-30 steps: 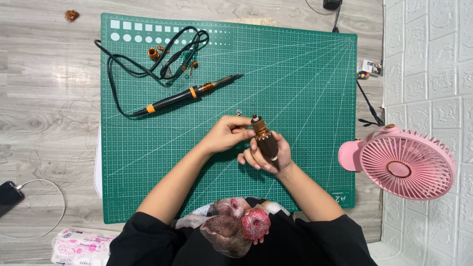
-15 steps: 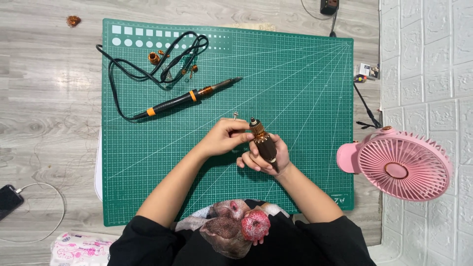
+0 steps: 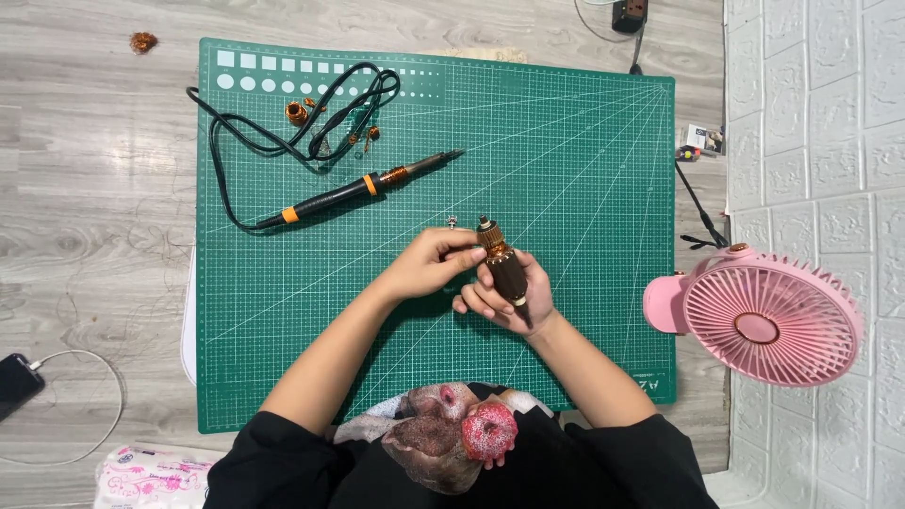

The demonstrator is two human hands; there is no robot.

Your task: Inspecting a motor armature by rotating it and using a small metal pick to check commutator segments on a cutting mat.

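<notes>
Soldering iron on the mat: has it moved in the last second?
No. The soldering iron lies at the same angle on the green cutting mat, its tip as far from the mat's white squares as before; only the camera shifted slightly.

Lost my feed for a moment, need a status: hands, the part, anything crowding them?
Right hand cradles the dark motor rotor. Left hand pinches its top end. Soldering iron lies apart on the green cutting mat; nothing crowds the hands.

— Anything different from a second ago?
— Barely. The left hand (image 3: 429, 264) has its fingertips a touch closer to the top of the motor rotor (image 3: 502, 266).
— And the right hand (image 3: 514, 297)?
— It has tilted the rotor very slightly; otherwise I can't tell.
</notes>
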